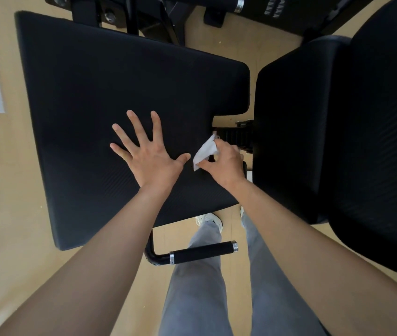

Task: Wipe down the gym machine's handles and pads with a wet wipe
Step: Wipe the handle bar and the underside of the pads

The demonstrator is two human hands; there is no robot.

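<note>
- The wet wipe [204,151], crumpled white, sits pinched in your right hand [224,163] at the right edge of the big black pad [110,98], just at the notch where the pad narrows, about three o'clock from the pad's middle.
- Your right hand's thumb and fingers are closed tight on the wipe; only a small fold touches the pad.
- Your left hand [149,154] lies flat on the pad at nine o'clock from the wipe, fingers spread wide, holding nothing, thumb tip just beside the cloth.
- A judgement: the pad is the step in hand. Open the wipe out under your palm so more of it meets the surface, then sweep in overlapping lanes toward eleven o'clock, lifting the bracing hand out of each lane.
- A second black pad [338,132] stands at three o'clock, across a gap that shows the metal frame [238,137].
- A handle [202,252] with silver end rings juts out at six o'clock, above your grey trousers [197,287]; it appears yet to be wiped, though that cannot be confirmed.
- Tan floor [3,190] surrounds the machine.
</note>
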